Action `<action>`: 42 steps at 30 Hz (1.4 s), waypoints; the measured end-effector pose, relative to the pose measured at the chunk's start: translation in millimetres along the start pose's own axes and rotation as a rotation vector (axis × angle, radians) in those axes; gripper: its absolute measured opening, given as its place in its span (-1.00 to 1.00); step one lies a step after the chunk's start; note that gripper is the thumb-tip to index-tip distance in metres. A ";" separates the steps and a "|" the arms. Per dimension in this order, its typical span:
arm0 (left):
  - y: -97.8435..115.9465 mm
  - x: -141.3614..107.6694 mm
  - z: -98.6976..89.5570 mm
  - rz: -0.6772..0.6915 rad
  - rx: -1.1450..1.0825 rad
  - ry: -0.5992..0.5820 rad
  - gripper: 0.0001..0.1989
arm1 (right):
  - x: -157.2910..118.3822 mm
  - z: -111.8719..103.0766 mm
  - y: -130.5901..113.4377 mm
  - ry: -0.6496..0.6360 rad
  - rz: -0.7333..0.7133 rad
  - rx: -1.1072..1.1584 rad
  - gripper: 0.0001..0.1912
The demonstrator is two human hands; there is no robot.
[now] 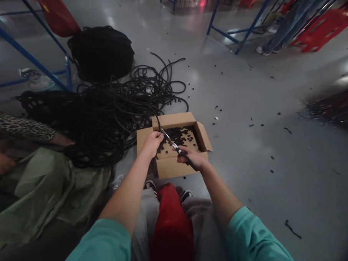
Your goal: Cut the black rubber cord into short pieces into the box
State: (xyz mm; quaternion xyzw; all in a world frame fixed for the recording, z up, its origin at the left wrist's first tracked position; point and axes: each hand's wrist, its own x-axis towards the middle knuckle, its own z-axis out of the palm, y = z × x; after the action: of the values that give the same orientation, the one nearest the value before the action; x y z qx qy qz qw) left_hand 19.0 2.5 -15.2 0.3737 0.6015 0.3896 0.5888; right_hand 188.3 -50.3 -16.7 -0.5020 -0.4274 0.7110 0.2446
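Over the left side of an open cardboard box (175,167), my left hand (153,143) is closed on the end of a black cord (157,119), which runs back to a tangled heap. My right hand (190,157) holds dark-handled scissors (187,159), their blades pointing up and left to the cord near my left fingertips. Whether the blades touch the cord is too small to tell. Many small black cut pieces (177,135) lie inside the box.
Left of the box, a heap of black cord (95,118) spreads below a thick coil (103,52). Another person's hand (1,165) is at far left by green sheeting (43,186). Blue metal frames (224,35) stand behind; black scraps dot the floor. A red object (171,226) is between my legs.
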 end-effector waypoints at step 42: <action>18.7 -9.9 -5.2 0.259 1.044 -0.076 -0.67 | 2.5 12.5 -3.6 0.178 0.020 -0.062 -0.43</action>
State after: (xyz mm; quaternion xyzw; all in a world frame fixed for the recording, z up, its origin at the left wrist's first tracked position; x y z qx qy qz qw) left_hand 13.9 1.2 6.0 0.7016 0.6424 0.0944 0.2934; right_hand 175.6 -51.1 -13.2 -0.5747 -0.4206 0.6524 0.2591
